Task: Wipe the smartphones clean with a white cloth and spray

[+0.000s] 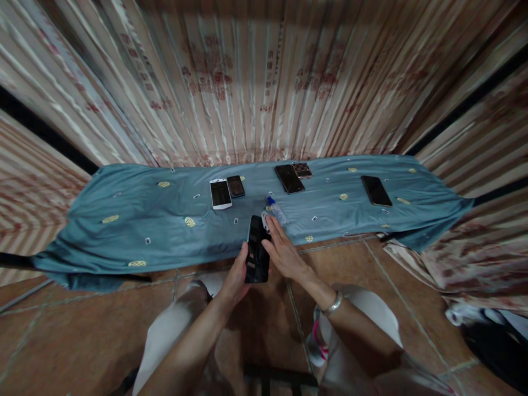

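My left hand (238, 276) grips a black phone (256, 254) by its left edge and holds it upright over the near edge of a teal cloth (136, 220). Fingers of my right hand (284, 250) lie flat against the phone's right side and screen. Just beyond the fingertips, a small clear bottle with a blue cap (276, 210) lies on the cloth. A metal bracelet sits on my right wrist.
On the cloth lie a white phone (220, 193), a small dark phone (235, 186), a black phone (289, 178) beside a patterned phone (302, 169), and another black phone (375, 190) at the right. Striped curtains hang behind. Brown tiled floor and my knees are below.
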The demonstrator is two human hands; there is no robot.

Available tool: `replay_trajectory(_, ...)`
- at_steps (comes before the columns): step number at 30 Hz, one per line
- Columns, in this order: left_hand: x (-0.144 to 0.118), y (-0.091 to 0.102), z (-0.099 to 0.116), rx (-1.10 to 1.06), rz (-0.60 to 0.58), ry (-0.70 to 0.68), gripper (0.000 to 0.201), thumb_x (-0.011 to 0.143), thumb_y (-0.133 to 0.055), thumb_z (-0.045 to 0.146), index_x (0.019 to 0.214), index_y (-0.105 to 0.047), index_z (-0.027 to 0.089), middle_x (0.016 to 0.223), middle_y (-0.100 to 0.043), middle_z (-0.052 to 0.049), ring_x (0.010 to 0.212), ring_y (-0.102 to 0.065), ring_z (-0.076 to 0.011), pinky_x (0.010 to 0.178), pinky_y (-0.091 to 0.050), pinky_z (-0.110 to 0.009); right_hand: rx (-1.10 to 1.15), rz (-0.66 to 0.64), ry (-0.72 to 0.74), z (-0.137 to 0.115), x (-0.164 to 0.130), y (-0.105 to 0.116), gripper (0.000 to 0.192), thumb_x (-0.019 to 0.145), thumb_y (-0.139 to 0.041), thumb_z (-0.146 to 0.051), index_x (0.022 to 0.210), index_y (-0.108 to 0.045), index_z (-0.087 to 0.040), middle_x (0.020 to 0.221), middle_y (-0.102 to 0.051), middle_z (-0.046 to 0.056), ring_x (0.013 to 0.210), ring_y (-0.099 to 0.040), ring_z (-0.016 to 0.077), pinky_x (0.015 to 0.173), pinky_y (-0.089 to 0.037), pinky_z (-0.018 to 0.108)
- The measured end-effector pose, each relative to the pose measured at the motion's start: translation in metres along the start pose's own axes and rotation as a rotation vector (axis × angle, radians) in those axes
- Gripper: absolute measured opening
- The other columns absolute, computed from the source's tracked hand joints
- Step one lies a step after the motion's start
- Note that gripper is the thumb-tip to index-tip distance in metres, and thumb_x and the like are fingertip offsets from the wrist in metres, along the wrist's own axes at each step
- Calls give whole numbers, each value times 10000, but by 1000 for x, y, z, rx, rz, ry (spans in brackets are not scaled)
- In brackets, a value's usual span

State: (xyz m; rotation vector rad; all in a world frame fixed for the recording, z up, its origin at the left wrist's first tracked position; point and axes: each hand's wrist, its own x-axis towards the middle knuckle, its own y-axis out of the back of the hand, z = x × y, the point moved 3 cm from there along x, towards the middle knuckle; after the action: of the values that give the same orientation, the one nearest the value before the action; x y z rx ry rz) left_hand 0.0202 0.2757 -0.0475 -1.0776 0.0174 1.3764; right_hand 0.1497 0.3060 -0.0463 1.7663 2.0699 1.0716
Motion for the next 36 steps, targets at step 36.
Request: replay_trajectory(36, 9, 4, 34, -281, -74, -82, 769, 943, -277, 596, 1395, -444, -3, 1084, -719, -207, 1047, -679, -252, 932, -516, -347, -94, -89, 163, -26, -27, -5, 403, 949, -399, -148, 1307, -577, -199, 1236, -660, 104, 1123, -644, 207, 970, -541, 359)
